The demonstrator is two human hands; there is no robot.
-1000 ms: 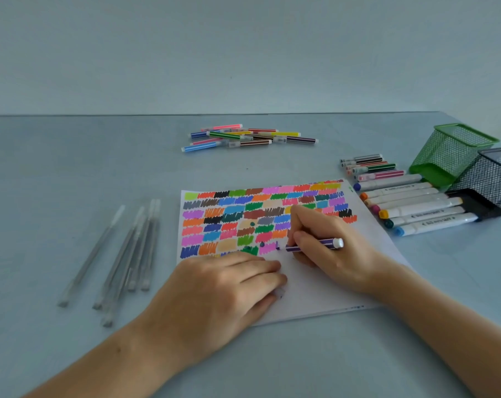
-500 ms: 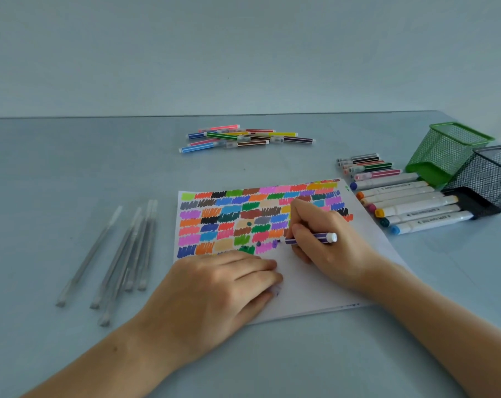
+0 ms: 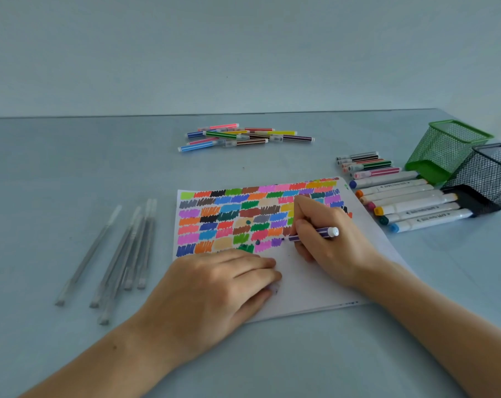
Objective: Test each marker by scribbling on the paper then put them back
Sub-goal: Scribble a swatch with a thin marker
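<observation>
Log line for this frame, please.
right hand: grips purple marker, tip at paper | left hand: on paper, something small under fingers, unclear | stage: scribbling, marker not yet returned

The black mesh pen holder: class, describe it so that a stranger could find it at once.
Start at the paper and look to the table's right edge. Two mesh holders lie tipped there; the black mesh pen holder is the nearer one, partly overlapping the green holder.
</observation>
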